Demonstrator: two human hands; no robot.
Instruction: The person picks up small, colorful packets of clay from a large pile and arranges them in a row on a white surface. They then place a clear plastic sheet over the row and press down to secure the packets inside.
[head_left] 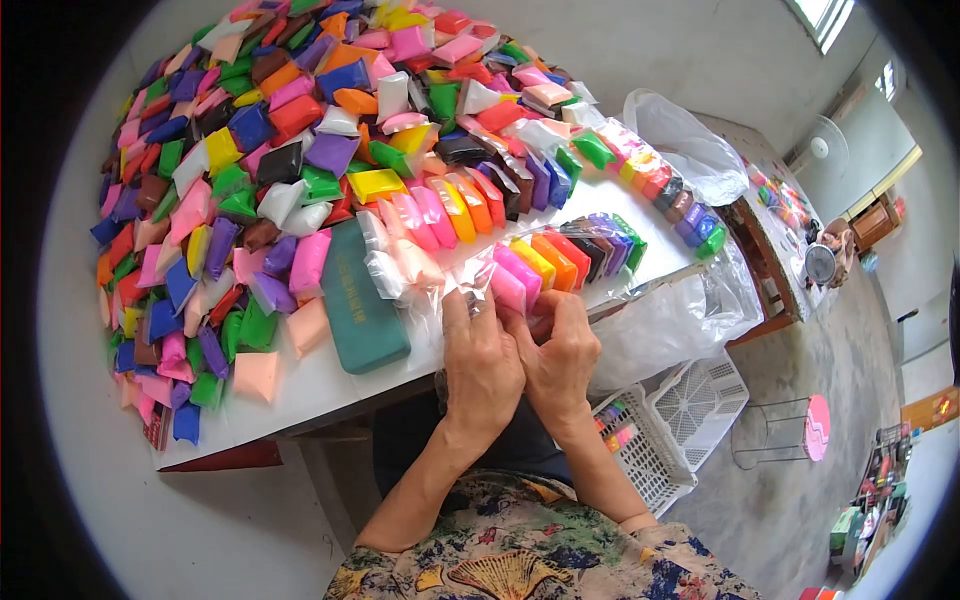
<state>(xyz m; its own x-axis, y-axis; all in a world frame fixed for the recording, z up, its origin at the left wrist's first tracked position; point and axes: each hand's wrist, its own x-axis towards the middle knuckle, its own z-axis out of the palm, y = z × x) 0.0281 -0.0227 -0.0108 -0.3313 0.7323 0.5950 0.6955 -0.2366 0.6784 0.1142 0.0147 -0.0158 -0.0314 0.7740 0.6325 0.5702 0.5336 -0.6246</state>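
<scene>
At table (300, 390) edge, left hand (482, 365), right hand (566, 362), grips pinching clear bag (480, 280), little bare room

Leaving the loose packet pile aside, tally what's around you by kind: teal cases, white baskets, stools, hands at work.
Teal case: 1
White baskets: 2
Stool: 1
Left hand and right hand, both gripping the clear bag: 2
Total: 6

A small packing workshop: clay packets (300, 120) heaped across a table (320, 385), bare concrete floor (790, 500), plastic baskets (680, 420), wall fan (820, 148).
</scene>
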